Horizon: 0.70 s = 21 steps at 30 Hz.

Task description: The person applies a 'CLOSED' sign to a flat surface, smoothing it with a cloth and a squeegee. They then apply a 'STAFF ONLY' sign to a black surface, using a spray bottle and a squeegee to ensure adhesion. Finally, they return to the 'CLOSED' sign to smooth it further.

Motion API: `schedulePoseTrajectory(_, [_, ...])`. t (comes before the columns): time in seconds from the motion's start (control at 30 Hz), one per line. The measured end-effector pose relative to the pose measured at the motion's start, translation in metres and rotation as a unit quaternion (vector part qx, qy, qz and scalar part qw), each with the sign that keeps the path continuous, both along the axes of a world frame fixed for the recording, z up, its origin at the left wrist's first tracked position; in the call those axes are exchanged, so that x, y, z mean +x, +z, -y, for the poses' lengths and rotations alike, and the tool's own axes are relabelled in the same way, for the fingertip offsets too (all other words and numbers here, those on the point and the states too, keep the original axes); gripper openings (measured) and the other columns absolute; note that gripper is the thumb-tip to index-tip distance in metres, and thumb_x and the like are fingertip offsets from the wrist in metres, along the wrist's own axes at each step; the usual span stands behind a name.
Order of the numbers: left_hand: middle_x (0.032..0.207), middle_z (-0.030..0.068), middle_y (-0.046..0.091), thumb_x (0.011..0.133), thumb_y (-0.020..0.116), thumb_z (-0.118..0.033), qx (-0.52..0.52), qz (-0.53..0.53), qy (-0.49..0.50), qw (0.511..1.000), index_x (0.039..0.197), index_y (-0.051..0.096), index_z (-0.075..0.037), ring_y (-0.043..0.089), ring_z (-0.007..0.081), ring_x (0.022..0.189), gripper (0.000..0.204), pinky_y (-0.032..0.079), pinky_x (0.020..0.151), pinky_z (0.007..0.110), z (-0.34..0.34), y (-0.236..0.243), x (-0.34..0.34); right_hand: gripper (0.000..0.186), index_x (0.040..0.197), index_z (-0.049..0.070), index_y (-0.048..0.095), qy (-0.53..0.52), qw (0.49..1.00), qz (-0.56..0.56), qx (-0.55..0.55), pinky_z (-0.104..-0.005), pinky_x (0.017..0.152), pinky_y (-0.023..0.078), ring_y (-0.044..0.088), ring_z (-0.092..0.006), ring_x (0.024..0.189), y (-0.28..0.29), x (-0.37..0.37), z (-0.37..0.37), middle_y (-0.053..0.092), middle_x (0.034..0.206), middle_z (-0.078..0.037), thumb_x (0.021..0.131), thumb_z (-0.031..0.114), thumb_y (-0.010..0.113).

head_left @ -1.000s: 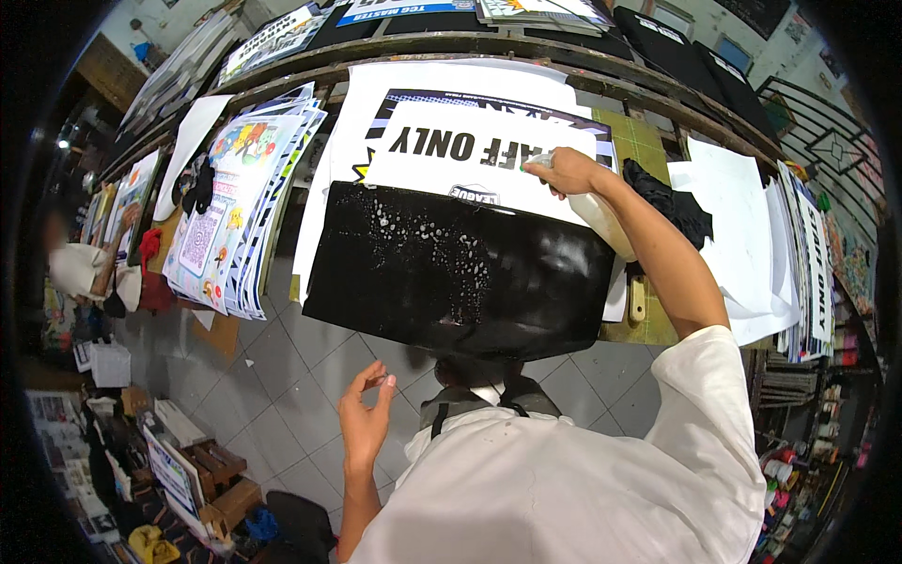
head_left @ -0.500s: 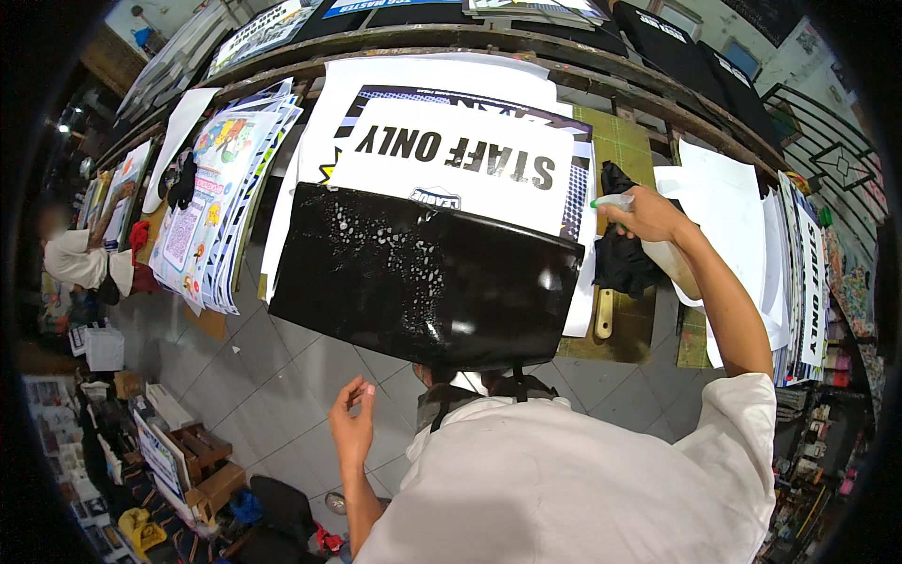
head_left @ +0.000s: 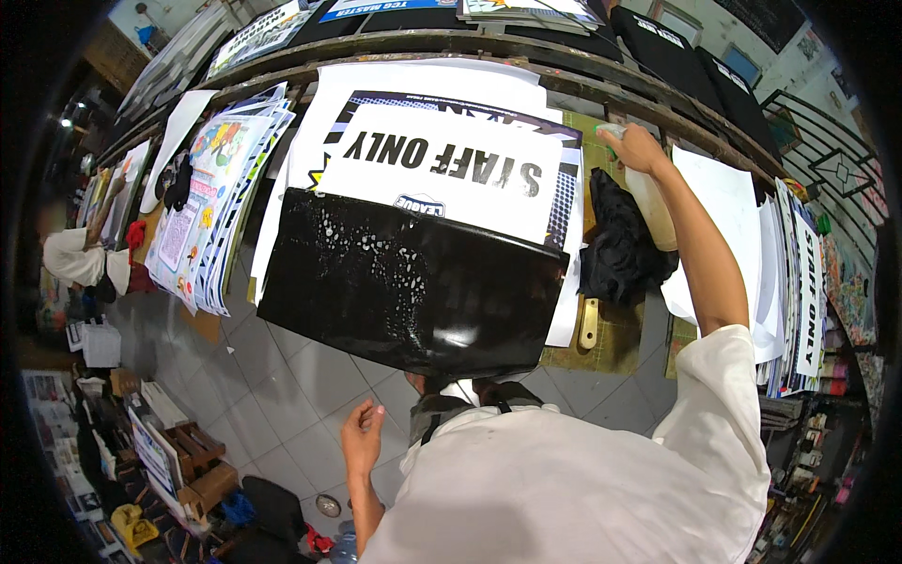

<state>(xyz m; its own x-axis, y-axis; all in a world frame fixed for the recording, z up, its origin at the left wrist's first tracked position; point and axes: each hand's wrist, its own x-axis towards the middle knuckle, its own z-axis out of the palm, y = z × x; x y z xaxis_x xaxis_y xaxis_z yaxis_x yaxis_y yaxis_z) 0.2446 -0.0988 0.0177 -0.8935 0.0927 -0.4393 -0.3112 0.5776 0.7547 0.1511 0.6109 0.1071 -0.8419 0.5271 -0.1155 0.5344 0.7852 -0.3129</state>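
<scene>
My right hand [head_left: 639,150] grips a translucent spray bottle [head_left: 660,216] at the back right of the work surface, beside a crumpled black cloth [head_left: 615,244]. Below that cloth lies a light-handled flat tool [head_left: 589,324]. A glossy black sheet [head_left: 404,320], spotted with water droplets on its left half, lies across the front of a paper stack [head_left: 305,132]. Above it shows a white printed sign [head_left: 423,127] with large black lettering on a patterned poster. My left hand [head_left: 362,437] hangs open and empty over the floor, below the black sheet, with loosely bent fingers.
Printed poster stacks [head_left: 207,226] stand left, more sheets [head_left: 714,244] right. A wooden rail [head_left: 451,42] runs behind, with black boards [head_left: 648,47] beyond. A co-worker [head_left: 70,258] is at the far left. Boxes [head_left: 202,489] and a dark chair [head_left: 268,517] are lower left on the tiled floor [head_left: 301,395].
My right hand has moved from over the white sign rightward, then up to the back right, still holding the bottle. My left hand has dropped slightly. The cloth is more visible.
</scene>
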Motion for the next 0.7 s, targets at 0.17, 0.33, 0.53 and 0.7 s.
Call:
schedulePoseTrajectory(0.17, [0.112, 0.0182, 0.074, 0.097, 0.076, -0.026, -0.007, 0.033, 0.012, 0.999, 0.132, 0.064, 0.010, 0.069, 0.0179, 0.099, 0.051, 0.055, 0.089, 0.029, 0.002, -0.017, 0.017, 0.077, 0.088, -0.010, 0.074, 0.001, 0.999, 0.042, 0.028, -0.0495, 0.095, 0.054, 0.072, -0.0437, 0.101, 0.014, -0.015, 0.016, 0.073, 0.093, -0.031, 0.099, 0.064, 0.055])
schedulePoseTrajectory(0.33, [0.113, 0.0184, 0.075, 0.097, 0.076, -0.029, 0.013, 0.074, -0.010, 0.997, 0.134, 0.062, 0.009, 0.071, 0.0187, 0.099, 0.054, 0.055, 0.088, 0.029, -0.003, -0.049, 0.023, 0.077, 0.076, -0.007, 0.075, 0.010, 0.988, -0.045, 0.150, -0.0468, 0.084, 0.058, 0.075, -0.0324, 0.071, 0.004, -0.002, 0.039, 0.070, 0.062, -0.017, 0.099, 0.064, 0.055])
schedulePoseTrajectory(0.53, [0.113, 0.0193, 0.075, 0.097, 0.075, -0.033, 0.013, 0.113, -0.058, 0.992, 0.136, 0.062, 0.007, 0.073, 0.0219, 0.100, 0.058, 0.056, 0.089, 0.031, -0.019, -0.063, 0.018, 0.079, 0.098, -0.014, 0.073, 0.006, 1.000, -0.017, 0.013, -0.0515, 0.095, 0.054, 0.069, -0.0483, 0.106, 0.030, 0.002, 0.057, 0.070, 0.107, -0.036, 0.097, 0.063, 0.058])
schedulePoseTrajectory(0.7, [0.111, 0.0188, 0.076, 0.097, 0.075, -0.036, 0.004, 0.110, -0.072, 0.991, 0.136, 0.062, 0.006, 0.073, 0.0217, 0.099, 0.059, 0.056, 0.088, 0.032, -0.015, -0.066, 0.012, 0.076, 0.095, -0.011, 0.076, 0.082, 0.991, -0.025, 0.107, -0.0510, 0.092, 0.055, 0.071, -0.0466, 0.100, 0.024, -0.012, 0.066, 0.073, 0.101, -0.032, 0.097, 0.063, 0.057])
